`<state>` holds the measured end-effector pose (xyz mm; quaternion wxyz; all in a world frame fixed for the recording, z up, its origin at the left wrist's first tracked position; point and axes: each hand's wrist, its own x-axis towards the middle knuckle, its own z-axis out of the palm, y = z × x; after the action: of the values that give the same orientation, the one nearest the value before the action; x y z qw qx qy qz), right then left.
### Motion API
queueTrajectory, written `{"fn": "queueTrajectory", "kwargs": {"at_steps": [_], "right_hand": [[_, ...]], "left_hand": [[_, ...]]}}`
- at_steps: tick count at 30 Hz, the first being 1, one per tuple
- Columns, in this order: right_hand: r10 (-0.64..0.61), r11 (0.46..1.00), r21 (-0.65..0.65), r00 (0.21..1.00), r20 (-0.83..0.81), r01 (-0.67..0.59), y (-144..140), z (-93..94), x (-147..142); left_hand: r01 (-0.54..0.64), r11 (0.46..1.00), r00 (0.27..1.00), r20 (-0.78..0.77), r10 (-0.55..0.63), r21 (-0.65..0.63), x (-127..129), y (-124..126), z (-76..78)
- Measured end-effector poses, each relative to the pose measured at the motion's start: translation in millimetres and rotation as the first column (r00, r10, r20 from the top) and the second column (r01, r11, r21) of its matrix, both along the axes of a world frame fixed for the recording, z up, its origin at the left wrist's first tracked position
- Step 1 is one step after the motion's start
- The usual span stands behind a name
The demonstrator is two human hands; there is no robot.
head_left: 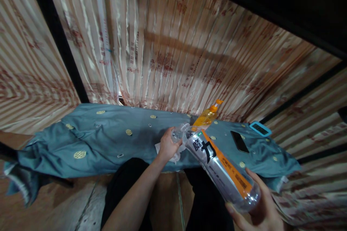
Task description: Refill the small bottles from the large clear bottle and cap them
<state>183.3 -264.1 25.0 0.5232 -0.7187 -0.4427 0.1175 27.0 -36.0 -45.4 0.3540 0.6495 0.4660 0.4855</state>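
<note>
While right hand [258,205] grips bottle [221,168], left hand [168,146] clasps its neck.

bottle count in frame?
2. A clear bottle with an orange-striped label, tilted, held at its base by the right hand; an orange bottle behind it on the blue cloth. More may be hidden.

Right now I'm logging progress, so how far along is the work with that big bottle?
Done: the large bottle looks empty. In hand: the right hand grips its base, tilted, while the left hand holds a small clear item at its mouth, over a white tissue. Whether the cap is on or off, I cannot tell. Untouched: the orange bottle and dark phone on the blue cloth.
</note>
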Motion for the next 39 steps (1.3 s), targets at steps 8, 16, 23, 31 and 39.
{"fn": "queueTrajectory", "kwargs": {"at_steps": [8, 16, 23, 31, 39], "right_hand": [[0.112, 0.990, 0.046, 0.949, 0.294, -0.131, -7, -25.1, 34], [0.125, 0.988, 0.044, 0.922, 0.365, -0.151, -8, -17.1, 28], [0.131, 0.984, 0.063, 0.909, 0.395, -0.169, -13, -21.0, 31], [0.110, 0.989, 0.050, 0.923, 0.369, -0.138, -17, -30.6, 26], [0.141, 0.981, 0.082, 0.936, 0.323, -0.176, -19, -34.2, 30]], "left_hand": [[0.020, 1.000, 0.999, -0.048, -0.020, -0.011, -4, -3, 6.2], [0.012, 1.000, 1.000, 0.000, -0.012, 0.022, -1, -5, 2.3], [0.015, 1.000, 1.000, 0.011, -0.015, -0.018, 2, -7, 5.1], [-0.018, 0.998, 0.996, 0.083, 0.022, -0.055, 1, -13, 5.4], [-0.015, 0.998, 0.996, 0.092, 0.021, -0.060, 1, -15, 7.1]]}}
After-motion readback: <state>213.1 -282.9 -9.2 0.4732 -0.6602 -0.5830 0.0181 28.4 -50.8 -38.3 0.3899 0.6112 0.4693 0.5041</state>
